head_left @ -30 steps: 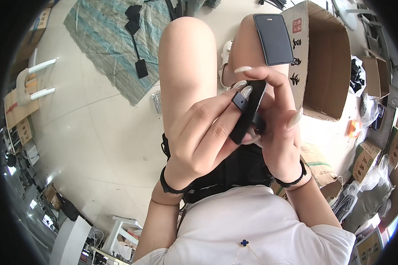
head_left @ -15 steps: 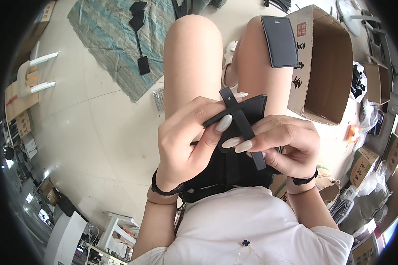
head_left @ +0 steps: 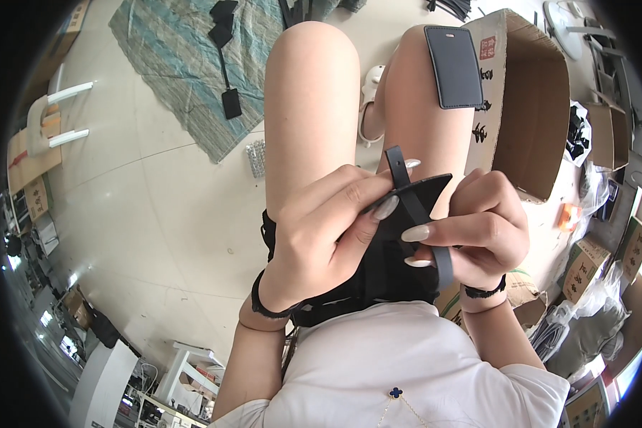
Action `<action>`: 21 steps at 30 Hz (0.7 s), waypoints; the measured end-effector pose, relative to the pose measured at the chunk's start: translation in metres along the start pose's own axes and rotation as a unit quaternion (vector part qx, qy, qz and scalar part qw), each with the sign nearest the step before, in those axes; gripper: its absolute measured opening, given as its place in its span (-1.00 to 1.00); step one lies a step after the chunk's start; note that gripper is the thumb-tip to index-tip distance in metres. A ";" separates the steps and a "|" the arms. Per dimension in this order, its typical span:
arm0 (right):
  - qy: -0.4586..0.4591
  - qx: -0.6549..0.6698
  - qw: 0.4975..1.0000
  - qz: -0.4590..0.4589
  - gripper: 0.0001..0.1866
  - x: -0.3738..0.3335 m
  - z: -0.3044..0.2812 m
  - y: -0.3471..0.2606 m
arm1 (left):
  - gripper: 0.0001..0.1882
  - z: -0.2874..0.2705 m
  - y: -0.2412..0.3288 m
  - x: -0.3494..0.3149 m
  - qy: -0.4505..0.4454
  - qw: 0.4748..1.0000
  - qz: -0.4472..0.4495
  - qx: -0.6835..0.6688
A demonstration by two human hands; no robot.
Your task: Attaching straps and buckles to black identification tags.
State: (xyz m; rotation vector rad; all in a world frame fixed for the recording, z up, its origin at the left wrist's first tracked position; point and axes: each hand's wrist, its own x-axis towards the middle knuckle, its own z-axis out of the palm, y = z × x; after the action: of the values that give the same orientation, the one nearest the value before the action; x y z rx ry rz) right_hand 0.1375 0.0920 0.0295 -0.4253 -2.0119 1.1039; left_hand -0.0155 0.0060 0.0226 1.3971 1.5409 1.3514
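My left hand (head_left: pixel 321 232) is closed, pinching a flat black leather-like tag piece (head_left: pixel 433 187) by its edge, with thumb and fingers on either side. A narrow black strap (head_left: pixel 398 168) crosses that edge, and its end with a small hole sticks out beyond it. Whether the strap runs through a slot there, I cannot tell. My right hand (head_left: pixel 492 221) pinches the strap's lower part between thumb and forefinger; the tail bends down below the fingers. On my right thigh lies another black stitched tag (head_left: pixel 455 70) with a small slot near its far end.
An open cardboard box (head_left: pixel 531 107) stands on the floor to the right of my knees. Ahead to the left, a blue-green woven sheet (head_left: pixel 185 78) bears black tags with straps (head_left: pixel 231 103). White stool legs (head_left: pixel 71 114) are at the left; smaller cartons (head_left: pixel 585 267) at the right.
Both hands have moved slightly right with the tag piece and strap. My right hand has turned, its fingers more curled, and the strap's tail now bends below them.
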 end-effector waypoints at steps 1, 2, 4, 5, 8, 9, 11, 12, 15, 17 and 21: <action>0.004 -0.015 0.999 0.029 -0.75 0.004 -0.005 -0.004 | -0.75 0.000 -0.001 0.001 -0.034 0.999 0.023 0.008; 0.007 -0.029 0.998 0.050 -0.71 0.007 -0.007 -0.004 | -0.70 0.000 -0.003 -0.001 -0.042 0.998 0.053 0.005; 0.047 0.012 0.986 0.159 -0.52 0.009 0.004 -0.002 | -0.69 -0.006 0.000 -0.005 -0.084 0.995 0.059 0.009; -0.021 -0.005 0.989 0.148 -0.48 0.016 -0.006 0.005 | -0.69 -0.006 0.002 -0.003 -0.110 0.992 0.063 0.008; -0.051 0.180 0.936 0.299 -0.76 0.019 -0.010 -0.001 | -0.69 -0.003 -0.001 -0.002 -0.120 0.990 0.069 -0.016; -0.038 0.197 0.936 0.291 -0.82 0.016 -0.008 0.002 | -0.69 -0.003 -0.003 -0.001 -0.130 0.989 0.074 -0.013; 0.004 0.234 0.907 0.349 -0.82 0.014 -0.004 -0.002 | -0.74 -0.003 -0.001 0.002 -0.132 0.989 0.065 -0.016; 0.005 0.232 0.908 0.348 -0.82 0.015 -0.004 -0.004 | -0.77 -0.002 0.001 0.003 -0.115 0.991 0.055 -0.044; 0.009 0.168 0.923 0.347 -0.79 0.017 0.002 -0.004 | -0.78 0.000 0.003 0.002 -0.071 0.993 -0.003 -0.093; 0.001 0.116 0.947 0.299 -0.78 0.017 0.007 -0.001 | -0.74 0.002 -0.001 -0.004 -0.036 0.987 -0.095 -0.121; 0.016 0.135 0.936 0.325 -0.84 0.024 0.015 -0.001 | -0.80 0.002 -0.008 -0.002 -0.027 0.989 -0.071 -0.126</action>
State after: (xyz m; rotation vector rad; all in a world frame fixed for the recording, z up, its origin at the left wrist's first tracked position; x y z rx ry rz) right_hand 0.1107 0.0975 0.0375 -0.9962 -1.6835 1.7294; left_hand -0.0155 0.0052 0.0139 1.1369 1.3541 1.3561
